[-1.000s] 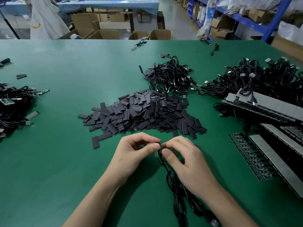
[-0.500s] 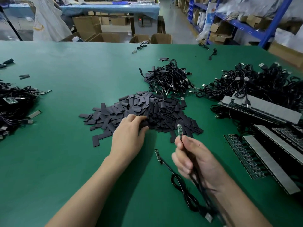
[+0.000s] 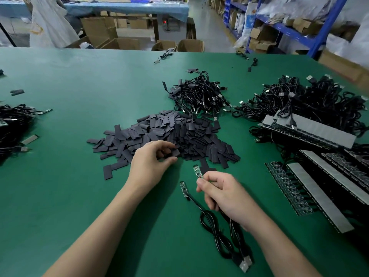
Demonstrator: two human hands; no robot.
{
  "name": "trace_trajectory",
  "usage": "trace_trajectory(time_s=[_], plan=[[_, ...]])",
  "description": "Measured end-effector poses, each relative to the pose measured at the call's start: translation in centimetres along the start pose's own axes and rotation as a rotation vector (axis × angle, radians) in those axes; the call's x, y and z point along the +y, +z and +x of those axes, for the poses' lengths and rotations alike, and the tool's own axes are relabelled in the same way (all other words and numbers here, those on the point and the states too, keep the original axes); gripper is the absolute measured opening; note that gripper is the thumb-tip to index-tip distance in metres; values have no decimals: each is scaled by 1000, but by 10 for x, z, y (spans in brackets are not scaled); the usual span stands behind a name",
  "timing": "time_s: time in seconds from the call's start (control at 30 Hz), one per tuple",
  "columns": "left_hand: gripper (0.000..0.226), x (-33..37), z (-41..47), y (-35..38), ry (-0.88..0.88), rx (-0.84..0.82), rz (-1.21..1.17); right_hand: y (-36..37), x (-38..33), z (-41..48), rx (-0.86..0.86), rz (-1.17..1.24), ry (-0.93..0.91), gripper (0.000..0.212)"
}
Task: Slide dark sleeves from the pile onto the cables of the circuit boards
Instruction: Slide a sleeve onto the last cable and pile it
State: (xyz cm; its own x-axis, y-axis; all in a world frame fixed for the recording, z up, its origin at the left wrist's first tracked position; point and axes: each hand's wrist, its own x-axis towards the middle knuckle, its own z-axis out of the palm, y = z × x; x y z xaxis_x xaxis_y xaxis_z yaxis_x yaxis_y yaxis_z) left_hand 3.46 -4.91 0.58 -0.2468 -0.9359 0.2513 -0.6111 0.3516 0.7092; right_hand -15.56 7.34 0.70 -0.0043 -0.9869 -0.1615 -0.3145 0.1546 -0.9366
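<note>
Early in this cycle, judging by the layout: no sleeve is showing yet on the board in hand. The right hand (image 3: 225, 194) is pinching a small green rectangular circuit board (image 3: 197, 171) by its lower end between thumb and forefinger and holding it upright, with its thin black cable (image 3: 235, 232) trailing back under the palm. The left hand (image 3: 151, 162) is reaching into the near edge of the pile of flat dark-grey plastic sleeves (image 3: 169, 134) with its fingers curling over a few pieces. Cannot tell whether one is already being pinched. The pile is lying just ahead of both hands, touching the left fingertips and near the held board. A second small green circuit board (image 3: 184, 188) is lying on the green table mat (image 3: 79, 196) between the two hands, also looking bare. Plenty is probably left to do: a tangled heap of black cables (image 3: 199, 94) is sitting beyond the pile, and a bigger cable heap (image 3: 319, 100) is lying well right of the right hand.
</note>
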Motion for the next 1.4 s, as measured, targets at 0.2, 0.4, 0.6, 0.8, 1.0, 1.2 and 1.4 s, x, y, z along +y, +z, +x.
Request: trace_trajectory(time_s=[0.2, 0.4, 0.6, 0.8, 1.0, 1.2, 1.4], plan=[[24, 8, -32, -11, 78, -203, -194, -4, -3, -2, -67, 100, -51, 35], [24, 6, -54, -11, 47, -220, -446, -8, -7, -5, -149, 105, -75, 35], [21, 4, -56, -11, 78, -190, -485, -9, -10, -5, -193, 103, -78, 35], [21, 1, -56, -9, 135, -200, -377, -8, -11, -5, -214, 102, -58, 39], [17, 1, -57, -12, 166, -222, -387, -8, -9, -5, -220, 106, -63, 39], [15, 0, -57, -11, 160, -229, -400, -10, -4, -3, -233, 159, -68, 35], [17, -1, -57, -11, 197, -221, -367, -9, -2, -2, -255, 141, -74, 36]])
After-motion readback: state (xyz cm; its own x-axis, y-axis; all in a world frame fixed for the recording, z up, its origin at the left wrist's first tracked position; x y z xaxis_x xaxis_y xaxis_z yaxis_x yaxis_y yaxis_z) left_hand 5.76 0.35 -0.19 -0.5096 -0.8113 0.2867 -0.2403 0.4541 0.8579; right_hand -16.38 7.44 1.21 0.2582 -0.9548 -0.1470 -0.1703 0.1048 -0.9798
